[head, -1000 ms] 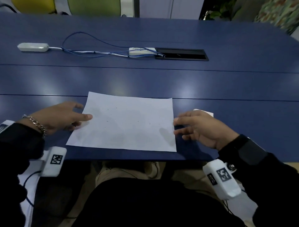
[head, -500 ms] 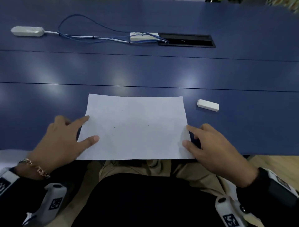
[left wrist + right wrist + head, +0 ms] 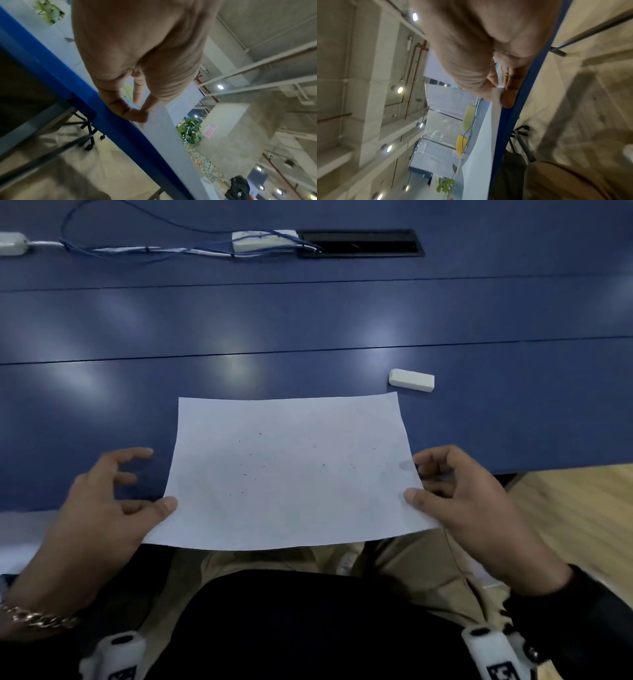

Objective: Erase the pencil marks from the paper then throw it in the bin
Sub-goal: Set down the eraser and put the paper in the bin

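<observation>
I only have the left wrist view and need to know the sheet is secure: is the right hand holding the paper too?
Observer: Yes, the right hand pinches the paper by its right edge, thumb on top.
Operator: Where is the eraser?
Observer: The eraser lies on the table, just beyond the paper's far right corner, untouched.
Operator: Any marks left?
Observer: Only small dark specks scattered over the sheet; the head view shows no clear pencil lines.

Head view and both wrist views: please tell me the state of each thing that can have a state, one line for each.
paper: flat, near edge past the table edge, small dark specks on it
left hand: pinches the paper's left edge
right hand: pinches the paper's right edge
eraser: lying on the table, untouched
</observation>
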Motion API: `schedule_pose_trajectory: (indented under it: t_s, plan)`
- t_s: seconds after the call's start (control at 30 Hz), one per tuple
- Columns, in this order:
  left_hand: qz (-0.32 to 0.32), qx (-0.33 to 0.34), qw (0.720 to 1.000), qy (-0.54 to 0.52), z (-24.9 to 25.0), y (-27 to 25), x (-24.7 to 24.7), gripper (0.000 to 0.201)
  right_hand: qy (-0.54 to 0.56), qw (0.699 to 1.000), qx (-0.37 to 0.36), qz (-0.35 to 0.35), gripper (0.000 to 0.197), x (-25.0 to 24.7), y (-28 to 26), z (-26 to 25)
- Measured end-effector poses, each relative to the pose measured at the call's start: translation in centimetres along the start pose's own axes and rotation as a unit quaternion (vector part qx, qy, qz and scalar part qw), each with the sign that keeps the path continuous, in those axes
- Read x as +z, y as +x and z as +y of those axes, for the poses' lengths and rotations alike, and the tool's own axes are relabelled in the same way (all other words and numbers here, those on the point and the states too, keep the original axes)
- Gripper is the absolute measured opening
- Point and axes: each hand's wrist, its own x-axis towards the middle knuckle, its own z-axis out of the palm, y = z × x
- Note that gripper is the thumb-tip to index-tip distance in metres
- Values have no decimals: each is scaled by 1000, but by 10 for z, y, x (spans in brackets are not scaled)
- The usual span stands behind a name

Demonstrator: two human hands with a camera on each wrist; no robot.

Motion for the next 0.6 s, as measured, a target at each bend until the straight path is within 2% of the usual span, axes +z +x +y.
schedule_pose_trajectory:
  t_s: [0.1,0.23,0.33,0.4,0.53,0.6]
  plan:
    - [-17,-11,995,-101,-6,-7,3,61,105,994,26,6,45,-2,-3,5]
    - [-20,-42,976,-214,-9,-12,8,48,183,981,66,-10,56,-7,-12,13]
    - [-27,-38,975,-218,-9,-14,14,44,204,974,98,-14,57,-6,-19,19]
    - [-55,-35,974,-216,-6,-16,20,37,212,971,111,-2,50,-5,-22,24]
    - [-102,-55,965,-234,-1,-18,30,29,211,969,128,12,22,-5,-22,31]
    - [-104,-71,962,-244,1,-15,36,23,215,968,126,-2,20,-9,-21,34]
